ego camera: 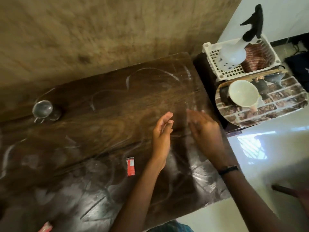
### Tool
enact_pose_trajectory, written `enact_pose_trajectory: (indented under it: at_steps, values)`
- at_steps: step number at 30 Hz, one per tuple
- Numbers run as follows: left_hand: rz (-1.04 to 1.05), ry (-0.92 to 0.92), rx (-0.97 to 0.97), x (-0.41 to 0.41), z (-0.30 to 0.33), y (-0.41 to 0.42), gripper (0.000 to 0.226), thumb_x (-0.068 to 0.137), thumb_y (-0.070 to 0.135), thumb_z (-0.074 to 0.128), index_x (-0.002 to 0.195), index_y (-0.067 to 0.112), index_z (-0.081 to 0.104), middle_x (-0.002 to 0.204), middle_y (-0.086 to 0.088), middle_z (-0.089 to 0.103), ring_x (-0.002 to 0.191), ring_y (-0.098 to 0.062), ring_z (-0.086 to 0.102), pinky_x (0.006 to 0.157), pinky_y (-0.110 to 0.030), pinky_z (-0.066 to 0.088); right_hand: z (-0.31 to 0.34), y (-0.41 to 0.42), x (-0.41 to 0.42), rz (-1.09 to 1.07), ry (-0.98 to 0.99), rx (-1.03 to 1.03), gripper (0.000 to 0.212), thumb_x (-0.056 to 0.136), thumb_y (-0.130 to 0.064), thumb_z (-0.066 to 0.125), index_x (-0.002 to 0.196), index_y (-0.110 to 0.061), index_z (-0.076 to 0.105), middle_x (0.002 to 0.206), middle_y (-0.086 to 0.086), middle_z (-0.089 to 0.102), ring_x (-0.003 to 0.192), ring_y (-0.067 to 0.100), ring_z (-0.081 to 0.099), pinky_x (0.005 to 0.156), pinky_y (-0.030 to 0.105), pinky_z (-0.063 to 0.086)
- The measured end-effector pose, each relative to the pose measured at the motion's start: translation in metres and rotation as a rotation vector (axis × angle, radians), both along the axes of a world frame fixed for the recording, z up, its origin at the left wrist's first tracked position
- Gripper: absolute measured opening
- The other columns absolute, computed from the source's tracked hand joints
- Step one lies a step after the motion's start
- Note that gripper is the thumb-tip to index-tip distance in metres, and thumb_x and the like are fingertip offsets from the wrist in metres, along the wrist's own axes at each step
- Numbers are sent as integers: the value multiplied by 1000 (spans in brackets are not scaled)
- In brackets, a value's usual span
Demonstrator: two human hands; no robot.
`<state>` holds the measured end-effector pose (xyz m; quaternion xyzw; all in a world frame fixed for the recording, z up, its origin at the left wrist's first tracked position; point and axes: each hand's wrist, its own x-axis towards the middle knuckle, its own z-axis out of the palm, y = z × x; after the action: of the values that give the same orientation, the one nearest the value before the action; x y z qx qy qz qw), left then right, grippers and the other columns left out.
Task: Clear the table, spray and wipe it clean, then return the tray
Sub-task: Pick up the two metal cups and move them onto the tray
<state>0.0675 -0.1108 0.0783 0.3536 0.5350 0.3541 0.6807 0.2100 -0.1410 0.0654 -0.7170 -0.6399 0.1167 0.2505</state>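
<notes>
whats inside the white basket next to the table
The white basket holds a clear spray bottle with a black trigger, and beside it a folded reddish-brown striped cloth. The bottle and cloth cover the basket's floor, so anything beneath them cannot be seen.

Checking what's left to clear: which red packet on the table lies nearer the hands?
The red packet near the table's middle, just left of the left hand; the other packet lies at the bottom-left edge.

Dark wood-grain tabletop (100, 114) with glossy, streak-smeared finish, shiny metal cup (43, 109), glossy red wrapper (131, 166), white perforated plastic basket (217, 64), smooth white bowl (243, 95), glossy brick-print tray (275, 104), rough matt wall (83, 30)
</notes>
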Motion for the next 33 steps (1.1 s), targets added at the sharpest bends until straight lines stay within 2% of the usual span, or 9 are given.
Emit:
enact_pose_trajectory:
  at_steps: [3,8,11,17,21,27,29,31,33]
  values:
    - [92,4,8,-53,4,-4,26,98,10,46,120,18,56,131,-2,58,119,-16,56,97,-26,45,8,5,-74,70,123,-58,34,92,-8,60,126,-10,61,117,8,67,104,24,64,87,34,53]
    - [267,37,36,-168,1,-27,26,98,6,45,115,21,56,119,3,62,108,-5,60,95,-28,47,16,4,-199,228,257,-109,37,90,-6,59,127,-12,60,117,6,67,107,20,63,89,27,47]
    - [385,100,28,-243,-5,-46,26,97,3,46,115,19,58,122,-4,62,110,-13,59,95,-30,47,7,-1,-273,329,261,-174,36,92,-12,58,128,-14,59,122,3,66,111,17,61,93,19,41]
    - [614,217,9,-381,-24,-85,28,96,3,49,115,19,61,122,0,64,108,-11,61,85,-19,49,-16,-15,-407,455,279,-280,35,95,-19,54,130,-16,58,127,4,63,115,20,59,97,31,47]
    - [783,309,-18,-444,-34,-104,25,95,0,49,113,11,62,117,-3,65,113,-19,60,98,-34,47,-32,-27,-473,512,317,-388,37,95,-21,52,132,-18,57,129,3,62,117,20,59,99,34,46]
    - [807,443,22,-499,-48,-123,26,95,4,50,115,13,64,119,-1,67,115,-20,60,103,-50,44,-43,-39,-535,582,338,-470,37,96,-17,52,132,-14,57,130,5,62,117,20,59,99,35,47]
    - [818,474,26,-507,-47,-122,24,96,6,51,115,13,64,118,0,66,115,-18,60,103,-48,45,-44,-40,-543,586,357,-490,37,96,-15,52,133,-13,56,131,4,61,117,19,58,100,35,47]
    - [839,531,26,-514,-49,-120,23,95,7,52,115,13,62,116,2,65,111,-10,60,98,-36,47,-46,-39,-551,579,358,-505,38,96,-15,53,134,-15,54,132,4,60,118,16,58,100,33,47]
    - [894,721,61,-515,-47,-120,32,89,3,55,121,11,56,120,-4,60,112,-13,54,96,-26,42,-47,-40,-551,574,360,-515,38,96,-15,53,134,-15,54,132,3,60,118,16,58,100,32,47]
